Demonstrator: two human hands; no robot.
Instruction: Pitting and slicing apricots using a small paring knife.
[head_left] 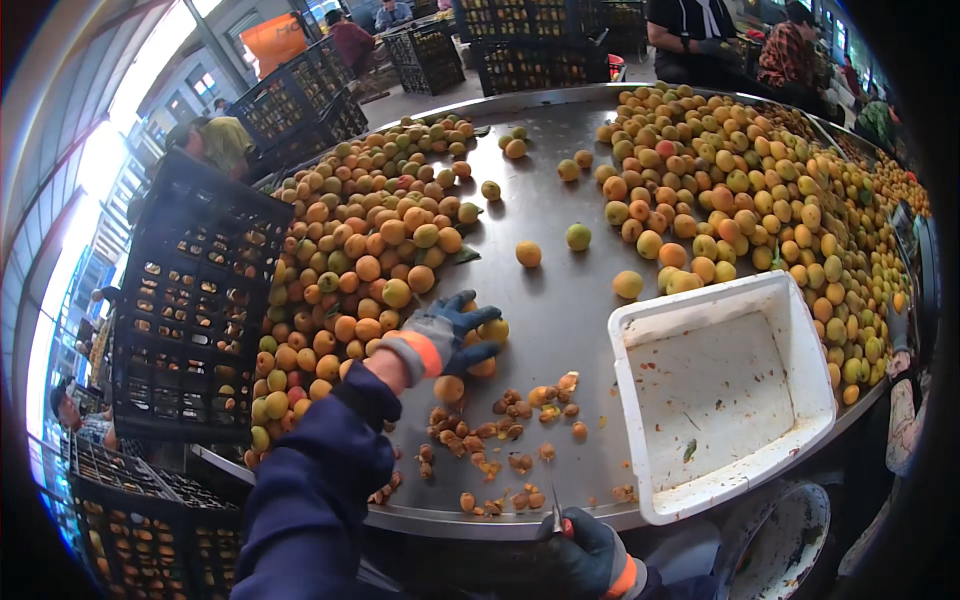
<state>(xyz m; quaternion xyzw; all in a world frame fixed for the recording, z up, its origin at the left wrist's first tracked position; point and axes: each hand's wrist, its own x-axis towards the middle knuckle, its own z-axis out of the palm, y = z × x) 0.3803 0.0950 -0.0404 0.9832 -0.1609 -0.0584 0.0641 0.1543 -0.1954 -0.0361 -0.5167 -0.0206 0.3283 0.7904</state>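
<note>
My left hand [452,338], in a dark glove with a grey and orange cuff, reaches over the metal table with its fingers spread. Beside and partly under those fingers are a few apricots [494,330], and I cannot tell how firmly they are touched. At the table's front edge my right hand [585,556], gloved the same way, is closed around a small knife [557,510] with a red handle, its blade pointing up. Between the hands lie brown, shrivelled pieces of fruit [480,430] and torn orange bits. A large heap of apricots [350,240] borders my left arm.
A white plastic tub [720,295], with scraps on its bottom, stands at the right on the metal table [560,330]. Another apricot heap [740,190] lies behind it. A black crate [190,300] leans at the left. A round bucket [790,535] sits below the edge. Other people work nearby.
</note>
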